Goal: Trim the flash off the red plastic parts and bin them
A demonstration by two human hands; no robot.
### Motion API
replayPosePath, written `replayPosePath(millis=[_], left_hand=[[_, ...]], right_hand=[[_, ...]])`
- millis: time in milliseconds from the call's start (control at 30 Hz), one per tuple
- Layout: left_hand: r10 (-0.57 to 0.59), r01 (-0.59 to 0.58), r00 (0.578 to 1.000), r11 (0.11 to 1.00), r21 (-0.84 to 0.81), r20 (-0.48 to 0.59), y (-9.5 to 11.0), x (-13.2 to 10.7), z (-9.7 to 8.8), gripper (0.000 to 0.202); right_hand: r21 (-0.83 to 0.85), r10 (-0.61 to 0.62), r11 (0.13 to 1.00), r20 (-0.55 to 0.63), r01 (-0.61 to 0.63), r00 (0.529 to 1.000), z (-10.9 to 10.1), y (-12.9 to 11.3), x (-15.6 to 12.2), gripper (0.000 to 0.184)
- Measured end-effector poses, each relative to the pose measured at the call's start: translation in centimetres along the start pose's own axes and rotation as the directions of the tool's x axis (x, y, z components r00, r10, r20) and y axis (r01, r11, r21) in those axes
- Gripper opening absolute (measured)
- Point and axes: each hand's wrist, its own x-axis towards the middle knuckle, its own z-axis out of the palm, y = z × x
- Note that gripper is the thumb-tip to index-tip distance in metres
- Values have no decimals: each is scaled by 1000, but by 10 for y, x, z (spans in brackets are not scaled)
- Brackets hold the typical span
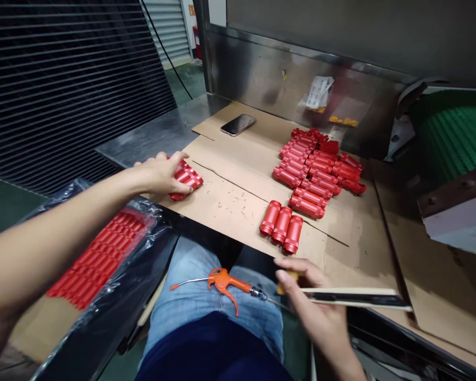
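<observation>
- Cardboard-covered tabletop [226, 211] under both hands.
- Left hand [158, 174]: grip closed over red cylinders [188, 181], long axes in line with forearm.
- Right hand [309, 301]: grip pinching flat strip [353, 299], nearer 3 loose cylinders [281, 227].

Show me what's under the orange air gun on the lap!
The orange air blow gun lies on blue jeans. You can see the jeans all around it, but the bit right under the gun is covered, so that part stays hidden.
</observation>
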Motion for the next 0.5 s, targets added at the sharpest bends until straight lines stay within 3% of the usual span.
replayPosePath(millis=[67,133,267,367,500], left_hand=[[-28,30,998,999,-27,47,0,15,-4,97],[-45,46,998,998,-44,40,3,25,-1,80],[-64,64,998,998,-28,1,10,24,12,81],[-40,40,999,999,-2,-16,8,16,14,86],[96,-115,986,983,-142,-134,-6,-9,-7,80]], right_hand=[[-180,-81,982,-118,59,990,-27,-6,6,23],[-444,-173,892,-147,91,974,-53,-8,15,31],[-847,-216,528,-63,63,974,-90,2,32,52],[-921,-219,383,-8,78,976,-99,16,37,62],[-921,-216,368,45,124,975,-102,34,38,61]])
